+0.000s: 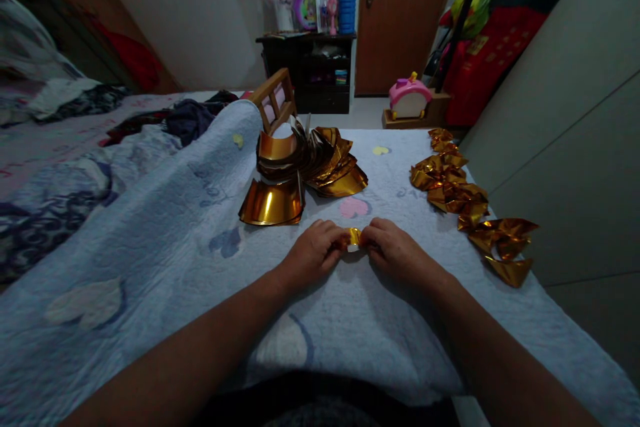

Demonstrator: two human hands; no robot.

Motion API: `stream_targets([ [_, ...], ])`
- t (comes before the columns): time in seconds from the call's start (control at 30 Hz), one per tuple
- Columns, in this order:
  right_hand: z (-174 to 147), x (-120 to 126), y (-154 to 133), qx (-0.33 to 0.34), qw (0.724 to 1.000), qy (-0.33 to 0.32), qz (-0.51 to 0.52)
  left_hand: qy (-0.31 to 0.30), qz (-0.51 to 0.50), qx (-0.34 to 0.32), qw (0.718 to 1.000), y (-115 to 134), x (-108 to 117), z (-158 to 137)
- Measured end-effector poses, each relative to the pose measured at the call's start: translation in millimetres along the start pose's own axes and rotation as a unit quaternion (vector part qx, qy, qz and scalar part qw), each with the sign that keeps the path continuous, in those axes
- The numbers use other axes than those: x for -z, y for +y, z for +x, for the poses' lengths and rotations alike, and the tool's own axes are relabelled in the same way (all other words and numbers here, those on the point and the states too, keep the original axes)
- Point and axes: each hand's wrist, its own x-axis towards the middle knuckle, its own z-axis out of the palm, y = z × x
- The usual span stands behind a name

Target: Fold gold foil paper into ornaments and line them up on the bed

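Note:
Between my two hands, over the pale blue quilted cover (280, 267), is a small piece of shiny gold foil paper (355, 237) with a white underside showing. My left hand (316, 247) is closed on its left end, and my right hand (393, 245) is closed on its right end. Most of the piece is hidden by my fingers. Just beyond my left hand lies a flat stack of curved gold foil sheets (274, 203). Behind it is a larger fanned pile of gold foil sheets (340, 167).
Folded gold foil pieces (455, 190) form a row along the right edge of the cover. A wooden frame (275, 100) stands behind the pile. Bunched clothes (193, 120) lie at the left. Farther back are a dark cabinet (305, 73) and a pink toy (410, 97).

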Motion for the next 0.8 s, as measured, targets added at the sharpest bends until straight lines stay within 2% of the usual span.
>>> stream_targets([
  [0.17, 1, -1, -5, 0.012, 1.000, 0.000, -0.008, 0.015, 0.055, -0.043, 0.997, -4, -4, 0],
  [0.37, 2, -7, 2, 0.038, 0.999, 0.003, 0.015, 0.024, 0.076, -0.062, 0.995, -9, -6, -2],
  [0.5, 3, -5, 4, 0.023, 0.998, 0.001, 0.052, 0.017, 0.023, -0.020, 0.999, -7, -2, -3],
  [0.63, 4, 1, -1, -0.055, 0.996, -0.002, 0.073, 0.018, -0.058, 0.060, 0.996, -1, 5, -1],
  [0.8, 5, 4, -5, -0.107, 0.990, 0.000, 0.095, 0.020, -0.064, 0.111, 0.992, 5, 7, 1],
])
